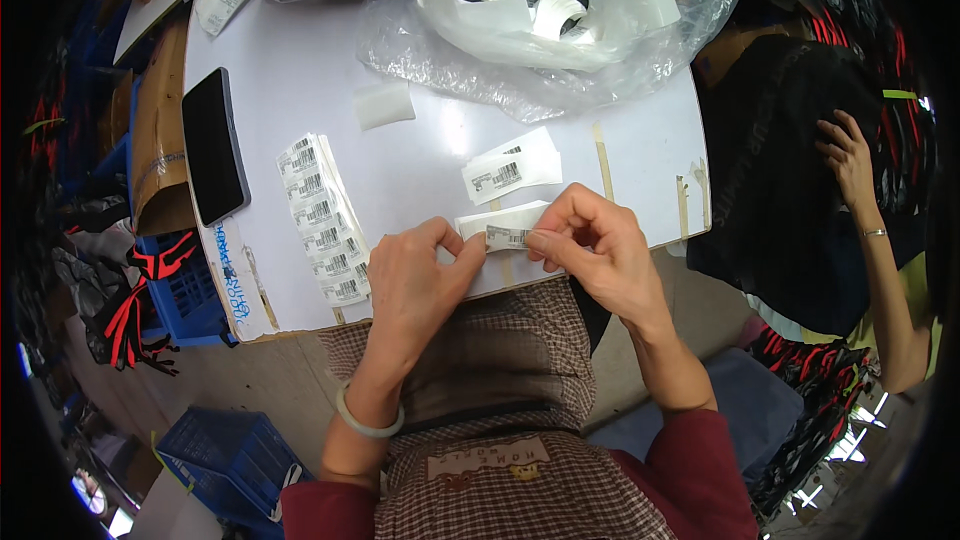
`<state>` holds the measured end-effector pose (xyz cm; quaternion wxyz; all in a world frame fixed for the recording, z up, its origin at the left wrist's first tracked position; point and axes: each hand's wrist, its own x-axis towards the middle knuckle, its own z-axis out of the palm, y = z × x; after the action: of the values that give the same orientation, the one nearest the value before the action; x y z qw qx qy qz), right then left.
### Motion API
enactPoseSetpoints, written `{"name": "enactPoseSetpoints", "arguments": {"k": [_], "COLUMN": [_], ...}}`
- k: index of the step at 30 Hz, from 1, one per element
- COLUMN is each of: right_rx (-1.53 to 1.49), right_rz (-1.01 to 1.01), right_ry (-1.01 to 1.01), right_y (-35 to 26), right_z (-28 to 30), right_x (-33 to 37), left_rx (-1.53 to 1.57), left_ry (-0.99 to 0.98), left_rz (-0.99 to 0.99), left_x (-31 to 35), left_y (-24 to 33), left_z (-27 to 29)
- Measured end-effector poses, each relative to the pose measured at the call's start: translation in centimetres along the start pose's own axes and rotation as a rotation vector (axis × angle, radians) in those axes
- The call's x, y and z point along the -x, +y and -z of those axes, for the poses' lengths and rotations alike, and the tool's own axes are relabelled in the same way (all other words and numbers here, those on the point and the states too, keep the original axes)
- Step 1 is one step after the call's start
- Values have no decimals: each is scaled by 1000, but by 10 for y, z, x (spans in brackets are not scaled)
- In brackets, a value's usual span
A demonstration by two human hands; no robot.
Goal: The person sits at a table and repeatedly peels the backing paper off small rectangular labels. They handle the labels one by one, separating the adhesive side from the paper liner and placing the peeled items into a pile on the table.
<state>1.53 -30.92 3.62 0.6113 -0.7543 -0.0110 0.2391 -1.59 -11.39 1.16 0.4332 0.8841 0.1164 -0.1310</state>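
Note:
A small barcode label (508, 237) lies over a small stack of white tags (520, 214) near the table's front edge. My right hand (600, 252) pinches the label's right end between thumb and forefinger. At its left end, the thumb of my left hand (418, 275) presses on it, the fingers curled in behind. Just beyond sits another pile of white tags (512, 166), the top one bearing a barcode label. To the left of my left hand lies a long stack of barcode label sheets (322, 220).
A black phone (215, 147) rests at the table's left side. Clear plastic bags (540, 50) with white tags inside cover the far side. A blank white slip (384, 106) lies mid-table. Blue crates (228, 460) stand at left. At right, another person's hand (850, 160) touches dark fabric (770, 160).

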Motion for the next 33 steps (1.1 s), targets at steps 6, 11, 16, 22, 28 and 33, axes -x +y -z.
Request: {"name": "enactPoseSetpoints", "arguments": {"k": [6, 11, 16, 22, 28, 33], "right_rx": [120, 164, 194, 202, 216, 258], "right_rz": [-74, -65, -70, -98, -89, -97], "right_ry": [-25, -24, -25, -14, -8, -31], "right_y": [3, -1, -4, -7, -7, -6], "right_z": [0, 0, 0, -1, -2, 0], "right_x": [-10, -13, -14, -16, -18, -17], "left_rx": [87, 118, 124, 96, 148, 143], "left_ry": [-27, -62, -69, -83, -100, -146], "left_rz": [-11, 1, -4, 12, 1, 72], "left_x": [-2, -3, -3, -3, -4, -5], "left_y": [-6, -7, -8, -5, -7, -1], "left_z": [1, 4, 4, 6, 6, 10]}}
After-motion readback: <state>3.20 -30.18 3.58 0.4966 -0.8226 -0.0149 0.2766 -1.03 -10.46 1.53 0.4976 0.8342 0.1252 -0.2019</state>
